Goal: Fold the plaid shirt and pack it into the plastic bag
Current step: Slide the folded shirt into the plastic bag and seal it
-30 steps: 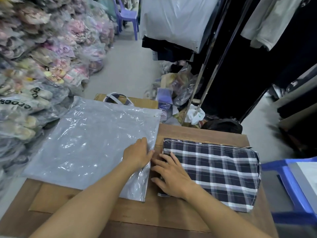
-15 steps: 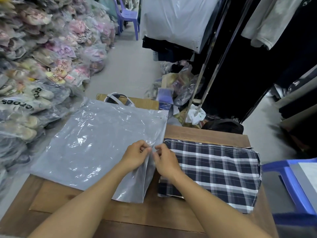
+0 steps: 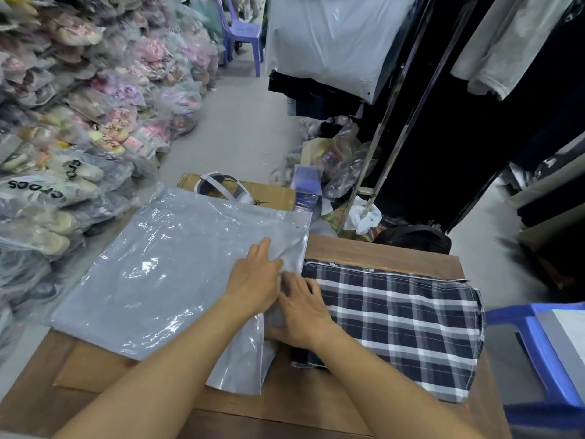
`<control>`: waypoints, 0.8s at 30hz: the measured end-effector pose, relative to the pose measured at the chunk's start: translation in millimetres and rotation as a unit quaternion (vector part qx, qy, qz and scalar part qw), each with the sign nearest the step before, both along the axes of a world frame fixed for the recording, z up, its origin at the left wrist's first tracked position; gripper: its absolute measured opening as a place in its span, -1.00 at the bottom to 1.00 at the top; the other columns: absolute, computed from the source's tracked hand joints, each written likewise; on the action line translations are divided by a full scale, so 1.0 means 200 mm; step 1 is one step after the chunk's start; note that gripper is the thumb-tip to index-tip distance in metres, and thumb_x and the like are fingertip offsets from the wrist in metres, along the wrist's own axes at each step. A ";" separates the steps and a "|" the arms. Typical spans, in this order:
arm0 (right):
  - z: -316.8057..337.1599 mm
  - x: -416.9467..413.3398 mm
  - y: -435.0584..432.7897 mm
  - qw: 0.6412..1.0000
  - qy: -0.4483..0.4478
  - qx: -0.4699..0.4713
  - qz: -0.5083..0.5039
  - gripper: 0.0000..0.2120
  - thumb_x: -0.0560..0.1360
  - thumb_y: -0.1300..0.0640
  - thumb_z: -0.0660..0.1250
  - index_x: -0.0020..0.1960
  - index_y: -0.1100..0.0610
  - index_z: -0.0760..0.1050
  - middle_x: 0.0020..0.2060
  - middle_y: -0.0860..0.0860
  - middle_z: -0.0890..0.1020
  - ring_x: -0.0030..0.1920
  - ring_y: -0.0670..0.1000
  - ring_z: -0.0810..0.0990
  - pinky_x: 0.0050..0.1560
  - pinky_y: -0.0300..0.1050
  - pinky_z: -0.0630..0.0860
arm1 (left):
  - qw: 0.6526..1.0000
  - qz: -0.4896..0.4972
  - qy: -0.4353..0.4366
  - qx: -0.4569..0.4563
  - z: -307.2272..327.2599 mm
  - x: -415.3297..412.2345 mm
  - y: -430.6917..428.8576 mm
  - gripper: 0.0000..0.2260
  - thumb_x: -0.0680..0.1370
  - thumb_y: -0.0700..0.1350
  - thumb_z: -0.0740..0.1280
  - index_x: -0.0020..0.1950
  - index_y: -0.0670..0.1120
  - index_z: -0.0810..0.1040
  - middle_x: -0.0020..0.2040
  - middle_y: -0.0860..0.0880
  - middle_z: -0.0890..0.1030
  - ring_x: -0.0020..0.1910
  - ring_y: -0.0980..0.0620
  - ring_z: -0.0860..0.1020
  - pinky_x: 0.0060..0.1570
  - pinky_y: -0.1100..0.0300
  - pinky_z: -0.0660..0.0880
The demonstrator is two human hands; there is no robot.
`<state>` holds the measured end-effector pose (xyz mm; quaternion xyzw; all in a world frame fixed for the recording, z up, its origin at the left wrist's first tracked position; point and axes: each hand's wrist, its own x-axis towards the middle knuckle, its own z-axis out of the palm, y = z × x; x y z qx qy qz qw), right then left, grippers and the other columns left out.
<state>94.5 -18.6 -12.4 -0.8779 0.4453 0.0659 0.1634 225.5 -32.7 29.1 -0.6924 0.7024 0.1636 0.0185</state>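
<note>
head view surroundings: bagged shoes (image 3: pixel 63 128) piled left, clothes rack (image 3: pixel 408 99) behind, blue stool (image 3: pixel 538 353) right
plaid shirt (image 3: pixel 399 324): folded on wooden counter (image 3: pixel 380 253), long axis left-right, just right of plastic bag (image 3: pixel 164 280)
left hand (image 3: pixel 253 280): fingers flat on the bag's open edge
right hand (image 3: pixel 304 312): fingers loose at the bag mouth, grip unclear

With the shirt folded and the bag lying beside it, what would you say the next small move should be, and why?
Probably part the bag's mouth and lift its upper layer. The plaid shirt lies folded on the table, wholly outside the plastic bag. Both the left hand and the right hand sit at the bag's edge nearest the shirt, but it looks flat there, so nothing could slide in.
</note>
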 end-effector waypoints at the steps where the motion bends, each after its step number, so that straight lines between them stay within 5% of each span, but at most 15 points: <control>1: 0.00 0.00 0.00 1.000 0.015 -0.006 0.005 -0.06 0.38 -0.40 0.30 0.58 0.05 0.09 0.53 0.17 0.10 0.55 0.21 0.01 0.53 0.15 -0.06 | 0.999 0.008 -0.030 -0.004 0.03 0.00 0.00 -0.71 0.60 -0.02 0.20 0.27 -0.07 0.51 0.47 -0.12 0.24 0.35 -0.14 0.36 0.02 0.00 0.44; 4: 0.03 0.00 -0.02 0.996 0.091 0.003 0.016 0.12 0.34 -0.50 0.27 0.62 0.08 -0.13 0.60 0.21 -0.23 0.57 0.19 -0.36 0.52 0.20 -0.37 | 0.998 0.007 -0.058 -0.002 0.11 0.02 0.00 -0.76 0.55 -0.11 0.30 0.21 -0.09 0.44 0.21 -0.11 0.36 -0.02 -0.15 0.52 -0.25 0.06 0.35; 7: 0.04 -0.01 -0.04 0.990 0.134 0.039 0.021 0.26 0.25 -0.59 0.24 0.62 0.08 -0.24 0.58 0.22 -0.30 0.55 0.15 -0.44 0.46 0.24 -0.47 | 0.999 0.000 -0.051 0.004 0.17 0.06 -0.02 -0.64 0.49 -0.33 0.25 0.23 -0.05 0.36 0.16 -0.13 0.38 -0.24 -0.18 0.46 -0.30 0.05 0.35; 12: 0.06 0.01 -0.06 0.985 0.165 0.047 0.032 0.25 0.25 -0.62 0.19 0.62 0.06 -0.26 0.59 0.22 -0.25 0.56 0.15 -0.39 0.47 0.32 -0.38 | 0.997 -0.023 -0.056 -0.043 0.29 0.10 -0.06 -0.57 0.56 -0.24 0.16 0.41 0.05 0.29 0.19 -0.13 0.51 0.02 -0.25 0.57 -0.13 0.00 0.45; 19: 0.08 0.02 -0.07 0.981 0.186 0.041 0.038 0.16 0.33 -0.51 0.24 0.61 0.07 -0.25 0.59 0.25 -0.22 0.58 0.20 -0.31 0.46 0.35 -0.39 | 0.995 -0.001 -0.050 -0.088 0.43 0.13 -0.08 -0.58 0.55 -0.26 0.16 0.36 0.07 0.43 0.27 -0.09 0.58 0.15 -0.19 0.56 -0.03 0.01 0.46; 24: 0.07 0.02 -0.06 0.985 0.156 0.065 0.030 0.24 0.25 -0.58 0.24 0.62 0.10 -0.20 0.59 0.25 -0.23 0.57 0.20 -0.35 0.48 0.35 -0.36 | 0.998 -0.029 0.004 0.049 0.42 0.15 -0.02 -0.35 0.48 -0.19 0.31 0.52 0.14 0.22 0.40 -0.02 0.42 0.29 -0.14 0.48 0.00 0.03 0.49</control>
